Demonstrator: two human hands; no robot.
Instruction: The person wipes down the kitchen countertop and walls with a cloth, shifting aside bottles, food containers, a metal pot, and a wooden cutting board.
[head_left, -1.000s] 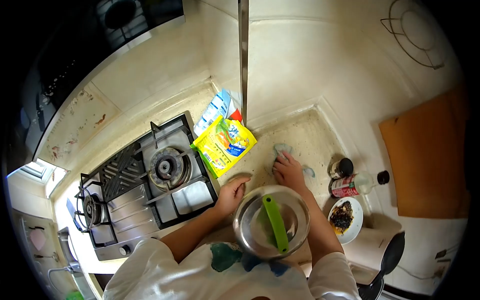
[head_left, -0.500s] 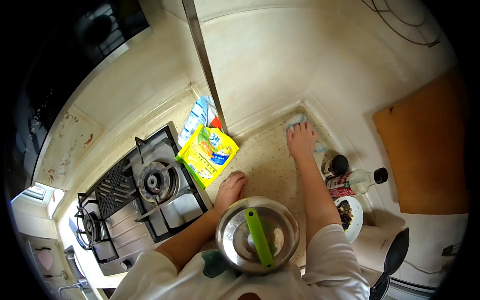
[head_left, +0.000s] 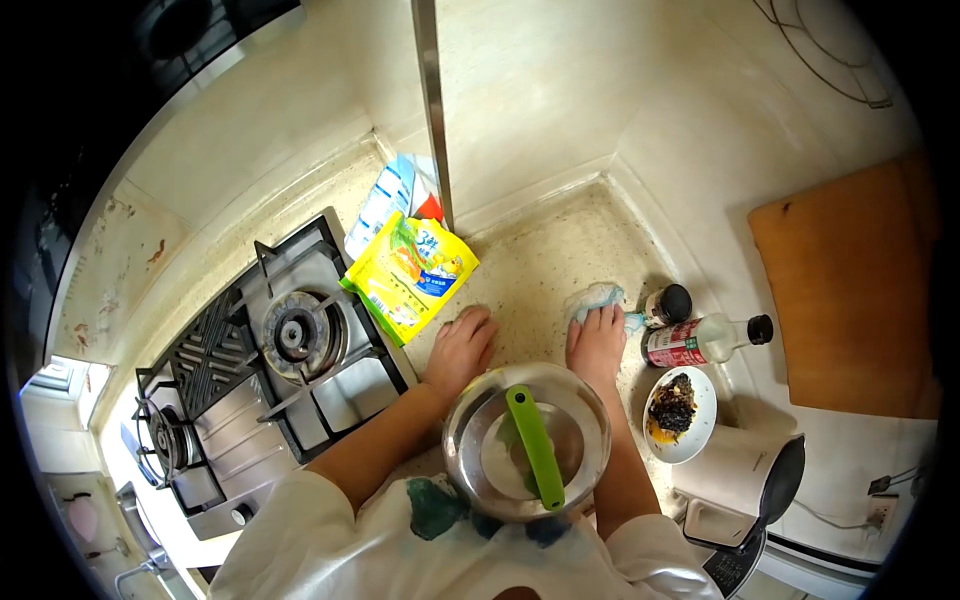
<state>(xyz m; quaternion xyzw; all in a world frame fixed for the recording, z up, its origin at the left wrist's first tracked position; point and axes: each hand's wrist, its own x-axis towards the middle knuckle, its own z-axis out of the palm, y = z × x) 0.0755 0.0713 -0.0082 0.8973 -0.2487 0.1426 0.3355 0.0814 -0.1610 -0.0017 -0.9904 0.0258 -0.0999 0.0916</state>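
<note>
My right hand (head_left: 597,345) presses a pale blue-and-white cloth (head_left: 598,298) onto the speckled counter (head_left: 530,260), its fingertips over the cloth's lower edge. My left hand (head_left: 462,348) rests on the counter, fingers curved and close together, with nothing visible in them. It lies just below and right of a yellow packet (head_left: 415,275). Nearer my body, between my forearms, is a round metal lid (head_left: 470,440) with a green handle (head_left: 535,447). Beside my right hand are a dark-capped jar (head_left: 668,305) and a bottle with a red label (head_left: 690,342).
A gas stove (head_left: 240,400) stands on the left. Behind the yellow packet are a blue-and-white packet (head_left: 385,200) and a vertical metal bar (head_left: 434,120). At right are a plate (head_left: 698,430) of dark food, a beige appliance (head_left: 735,465) and a brown board (head_left: 845,290).
My right hand and the cloth have come back from the counter's far corner toward my body. My left hand stays on the counter near the yellow packet. The camera view has shifted.
</note>
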